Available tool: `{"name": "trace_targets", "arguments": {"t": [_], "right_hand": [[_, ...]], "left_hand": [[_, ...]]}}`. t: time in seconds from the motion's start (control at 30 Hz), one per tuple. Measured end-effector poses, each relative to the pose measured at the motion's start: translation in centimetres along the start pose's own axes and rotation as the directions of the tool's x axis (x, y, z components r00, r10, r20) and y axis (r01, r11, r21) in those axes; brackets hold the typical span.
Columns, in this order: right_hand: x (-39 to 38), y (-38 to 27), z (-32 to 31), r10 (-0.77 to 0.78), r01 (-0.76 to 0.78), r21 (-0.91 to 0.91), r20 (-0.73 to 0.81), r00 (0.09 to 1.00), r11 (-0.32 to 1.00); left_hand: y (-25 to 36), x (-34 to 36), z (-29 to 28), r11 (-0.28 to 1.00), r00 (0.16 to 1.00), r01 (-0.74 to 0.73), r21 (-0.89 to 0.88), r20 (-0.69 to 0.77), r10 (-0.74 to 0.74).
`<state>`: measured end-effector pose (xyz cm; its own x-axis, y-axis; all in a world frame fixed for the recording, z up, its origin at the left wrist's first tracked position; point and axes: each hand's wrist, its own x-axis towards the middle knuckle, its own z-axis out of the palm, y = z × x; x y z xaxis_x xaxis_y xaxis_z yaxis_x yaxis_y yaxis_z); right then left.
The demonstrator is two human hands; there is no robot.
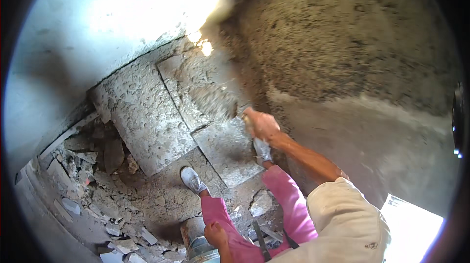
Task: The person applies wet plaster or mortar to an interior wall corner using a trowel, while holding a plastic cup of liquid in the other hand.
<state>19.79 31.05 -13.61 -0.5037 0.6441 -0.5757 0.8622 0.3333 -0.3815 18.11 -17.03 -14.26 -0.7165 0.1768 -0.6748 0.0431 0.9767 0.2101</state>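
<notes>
My right hand is stretched out ahead with its fingers wrapped round the handle of a trowel. The trowel's blade carries a lump of grey mortar, smeared by motion, above the floor slabs. Low in the view my left hand is closed at the right edge of a bucket, seemingly gripping its rim. The bucket is stained and bluish grey, and stands beside my left leg. What is inside it is mostly hidden.
Rough wet mortar covers the upper part of the right wall; below it the surface is smoother. Large mortar-spattered slabs lie on the floor. Broken rubble fills the lower left, and a loose chunk lies between my legs.
</notes>
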Motion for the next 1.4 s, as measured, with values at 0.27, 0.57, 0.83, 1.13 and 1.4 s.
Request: {"name": "trace_targets", "arguments": {"t": [0.27,0.57,0.83,1.13,1.4], "right_hand": [[-19.3,-16.9,-8.3,-0.624,0.414,0.714,0.040,0.780,0.565],[-22.7,1.5,-16.9,-0.225,-0.155,0.929,0.239,0.945,0.337],[-38.9,11.8,-23.9,0.492,-0.386,0.369,-0.257,0.832,0.846],[-25.3,14.3,-6.1,0.367,-0.374,-0.026,-0.141,0.920,0.927],[0.6,29.3,15.2,0.419,-0.493,-0.143,-0.358,0.834,0.858]], "left_hand": [[-1.3,-5.9,-3.5,0.951,0.887,-0.294,0.095,0.398,0.234],[-1.3,-9.4,-4.0,0.891,0.837,-0.444,0.092,0.398,0.376],[1.3,-7.6,-5.2,0.907,0.671,-0.420,0.033,0.683,0.286],[-0.6,-5.2,-1.6,0.955,0.859,-0.293,0.048,0.451,0.241],[1.2,-1.7,1.8,0.947,0.956,-0.286,0.144,0.115,0.271]]}}
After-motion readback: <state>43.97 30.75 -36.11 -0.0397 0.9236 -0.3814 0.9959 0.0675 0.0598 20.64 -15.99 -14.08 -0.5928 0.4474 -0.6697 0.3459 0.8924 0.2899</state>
